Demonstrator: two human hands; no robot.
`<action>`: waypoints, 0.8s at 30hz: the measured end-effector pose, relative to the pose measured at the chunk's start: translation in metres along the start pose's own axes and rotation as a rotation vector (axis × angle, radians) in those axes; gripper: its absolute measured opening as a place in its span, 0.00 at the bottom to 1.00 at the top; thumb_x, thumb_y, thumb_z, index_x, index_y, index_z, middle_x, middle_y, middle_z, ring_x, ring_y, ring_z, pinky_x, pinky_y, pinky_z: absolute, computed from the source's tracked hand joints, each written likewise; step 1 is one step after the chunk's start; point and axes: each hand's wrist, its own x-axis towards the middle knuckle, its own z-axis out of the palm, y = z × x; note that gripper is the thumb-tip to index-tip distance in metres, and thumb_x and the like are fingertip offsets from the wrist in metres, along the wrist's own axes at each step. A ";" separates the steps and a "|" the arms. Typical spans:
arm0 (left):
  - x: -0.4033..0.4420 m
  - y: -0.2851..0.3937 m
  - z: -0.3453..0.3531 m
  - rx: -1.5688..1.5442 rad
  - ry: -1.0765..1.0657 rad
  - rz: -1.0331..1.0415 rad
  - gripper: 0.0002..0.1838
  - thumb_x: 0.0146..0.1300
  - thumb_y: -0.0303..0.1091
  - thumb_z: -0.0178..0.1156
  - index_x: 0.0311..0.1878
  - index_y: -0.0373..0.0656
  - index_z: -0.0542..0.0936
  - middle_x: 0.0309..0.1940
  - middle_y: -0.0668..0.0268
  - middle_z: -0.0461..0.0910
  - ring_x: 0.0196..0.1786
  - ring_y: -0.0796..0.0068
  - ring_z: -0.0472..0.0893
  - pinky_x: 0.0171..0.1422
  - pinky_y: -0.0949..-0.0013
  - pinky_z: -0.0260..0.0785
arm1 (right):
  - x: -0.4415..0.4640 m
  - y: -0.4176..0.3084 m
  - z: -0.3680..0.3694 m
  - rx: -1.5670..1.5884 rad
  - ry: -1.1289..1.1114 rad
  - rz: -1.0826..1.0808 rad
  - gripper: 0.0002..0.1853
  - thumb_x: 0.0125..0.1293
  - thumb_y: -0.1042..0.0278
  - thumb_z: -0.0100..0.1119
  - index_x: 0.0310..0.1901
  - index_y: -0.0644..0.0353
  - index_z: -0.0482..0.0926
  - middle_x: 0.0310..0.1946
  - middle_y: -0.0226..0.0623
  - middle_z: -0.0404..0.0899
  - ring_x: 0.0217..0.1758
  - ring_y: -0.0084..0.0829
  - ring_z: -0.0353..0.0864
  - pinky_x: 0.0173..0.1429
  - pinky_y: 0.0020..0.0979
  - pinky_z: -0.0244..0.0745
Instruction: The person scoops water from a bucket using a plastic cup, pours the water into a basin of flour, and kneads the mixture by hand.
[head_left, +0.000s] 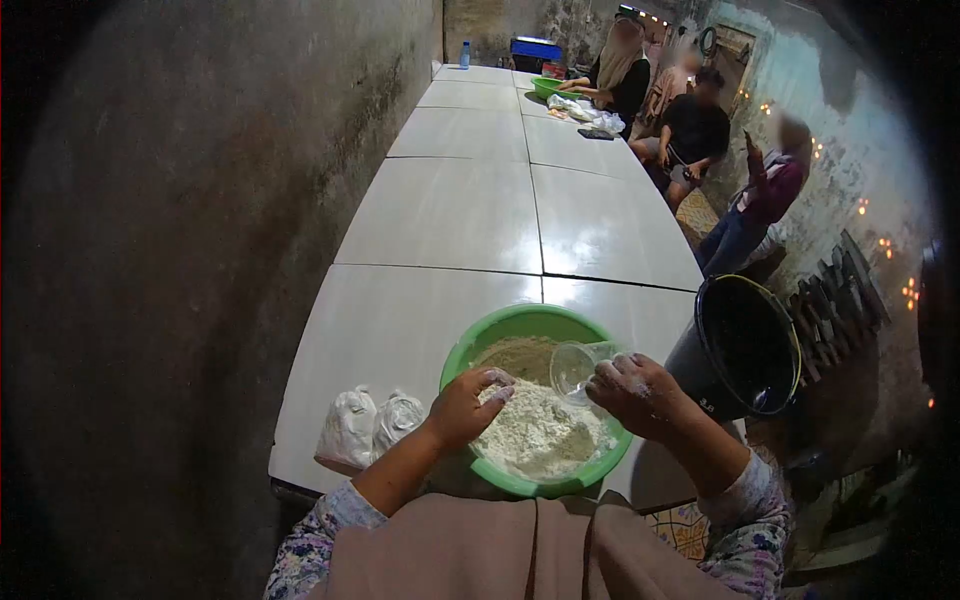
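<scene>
A green basin (463, 362) stands on the white table (395, 300) close to my body, with a heap of white flour (540, 430) in it. My right hand (635, 393) is closed round a clear plastic cup (573, 372), which is tilted over the flour at the basin's right side. Over the basin's left side is my left hand (470, 407), its thumb and fingers apart, with flour on the fingertips and nothing held. Two plastic bags of white powder (348, 428) sit left of the basin, beside my left forearm.
A black bucket (715, 350) stands at the table's right edge. Farther along are a green bowl (546, 88), plastic bags (590, 113), a dark flat object (596, 134), a blue bottle (465, 55) and several people on the right. A wall (200, 250) borders the left side.
</scene>
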 end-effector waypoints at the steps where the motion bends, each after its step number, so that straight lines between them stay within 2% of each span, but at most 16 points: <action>1: 0.000 -0.001 0.000 0.001 -0.006 -0.007 0.11 0.65 0.39 0.58 0.44 0.41 0.80 0.42 0.57 0.82 0.48 0.57 0.80 0.53 0.61 0.71 | -0.002 0.001 0.000 0.012 -0.012 0.015 0.05 0.60 0.66 0.57 0.36 0.53 0.77 0.33 0.33 0.74 0.37 0.30 0.79 0.43 0.32 0.76; 8: 0.000 0.003 -0.001 0.021 -0.022 -0.008 0.11 0.65 0.39 0.58 0.44 0.41 0.80 0.42 0.57 0.81 0.48 0.56 0.79 0.53 0.60 0.71 | -0.017 0.002 -0.003 0.042 0.066 -0.020 0.04 0.59 0.66 0.57 0.34 0.53 0.77 0.31 0.32 0.72 0.35 0.30 0.77 0.41 0.32 0.76; 10: 0.001 0.005 -0.002 0.027 -0.025 -0.007 0.11 0.65 0.38 0.58 0.44 0.41 0.79 0.42 0.57 0.81 0.48 0.56 0.79 0.53 0.60 0.71 | -0.021 0.004 -0.006 -0.021 -0.018 0.012 0.04 0.59 0.66 0.57 0.33 0.54 0.77 0.32 0.33 0.73 0.35 0.31 0.78 0.41 0.32 0.76; 18: 0.001 0.002 -0.001 0.047 -0.030 -0.013 0.11 0.64 0.38 0.58 0.44 0.42 0.79 0.42 0.56 0.81 0.49 0.55 0.79 0.54 0.59 0.71 | -0.042 0.008 -0.016 -0.064 -0.071 -0.059 0.04 0.56 0.66 0.58 0.32 0.55 0.77 0.32 0.32 0.74 0.36 0.31 0.78 0.42 0.32 0.76; 20: 0.001 0.001 0.000 0.049 -0.035 -0.002 0.12 0.64 0.38 0.58 0.45 0.42 0.79 0.43 0.57 0.81 0.49 0.55 0.79 0.54 0.59 0.71 | -0.043 0.015 -0.019 -0.120 -0.149 -0.010 0.04 0.56 0.66 0.58 0.32 0.55 0.77 0.33 0.32 0.74 0.37 0.31 0.79 0.44 0.32 0.76; 24: 0.001 0.003 -0.001 0.033 -0.018 0.004 0.12 0.65 0.38 0.58 0.45 0.41 0.80 0.43 0.57 0.81 0.48 0.57 0.80 0.54 0.60 0.71 | -0.041 0.028 -0.001 -0.137 -0.056 0.092 0.04 0.56 0.67 0.58 0.33 0.53 0.76 0.32 0.32 0.73 0.36 0.30 0.78 0.42 0.33 0.76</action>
